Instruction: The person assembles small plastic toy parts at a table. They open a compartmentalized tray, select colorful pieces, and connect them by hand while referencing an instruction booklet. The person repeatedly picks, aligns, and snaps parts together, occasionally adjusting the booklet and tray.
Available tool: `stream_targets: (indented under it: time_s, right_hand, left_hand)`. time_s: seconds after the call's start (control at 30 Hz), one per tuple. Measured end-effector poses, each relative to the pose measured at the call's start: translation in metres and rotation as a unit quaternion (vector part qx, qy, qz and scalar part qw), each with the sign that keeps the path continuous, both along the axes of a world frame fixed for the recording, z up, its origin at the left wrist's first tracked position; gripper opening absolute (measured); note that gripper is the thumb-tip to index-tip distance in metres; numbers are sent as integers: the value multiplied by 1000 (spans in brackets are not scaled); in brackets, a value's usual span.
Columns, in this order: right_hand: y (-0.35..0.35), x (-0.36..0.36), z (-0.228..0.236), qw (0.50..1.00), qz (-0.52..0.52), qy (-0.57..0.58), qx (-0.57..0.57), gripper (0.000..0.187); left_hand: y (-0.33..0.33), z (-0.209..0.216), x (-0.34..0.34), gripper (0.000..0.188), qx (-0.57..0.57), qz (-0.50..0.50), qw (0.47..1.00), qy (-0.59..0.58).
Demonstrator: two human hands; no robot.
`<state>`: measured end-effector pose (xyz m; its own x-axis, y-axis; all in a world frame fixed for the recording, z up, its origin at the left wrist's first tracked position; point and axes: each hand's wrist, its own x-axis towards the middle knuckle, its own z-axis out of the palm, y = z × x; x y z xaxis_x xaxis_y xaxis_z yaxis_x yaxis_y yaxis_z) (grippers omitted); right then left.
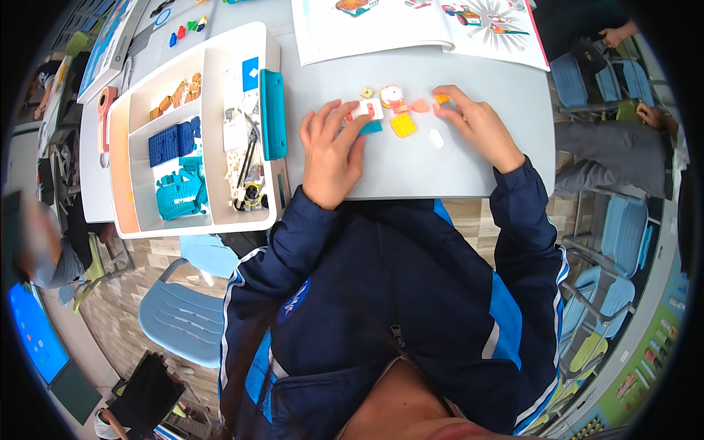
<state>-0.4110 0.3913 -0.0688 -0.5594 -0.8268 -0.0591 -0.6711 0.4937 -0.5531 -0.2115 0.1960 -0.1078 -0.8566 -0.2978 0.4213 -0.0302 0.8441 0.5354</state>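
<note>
Small toy building pieces lie on the grey table by its near edge. My left hand (330,154) curves over a white piece with red on it (367,109), fingers apart, the index fingertip touching it. A teal piece (372,127) shows next to that thumb. My right hand (478,126) pinches a small orange piece (441,99) between thumb and index finger. Between the hands lie a yellow square piece (403,125), a round white-and-orange piece (392,95), a pink translucent piece (419,106), a white oval piece (436,138) and a small cream piece (366,92).
Left of my left hand stands a white sorting tray (203,110) with blue, teal, tan and white pieces. An open picture booklet (374,45) covers the table's far side. Several small coloured figures (188,29) lie far left. A blue chair (183,315) stands at the lower left.
</note>
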Motion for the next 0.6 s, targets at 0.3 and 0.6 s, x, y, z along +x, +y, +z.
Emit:
stream_targets:
  time_s: [0.3,0.6]
  right_hand:
    - [-10,-3,-12,992,74,98,-38,23]
    - [-15,-14,-13,979,138,144,-39,16]
  left_hand:
    - [12,36,-19,37,-18,17,999,22]
    - [16,19,-71,12,-190,-43,980,-33]
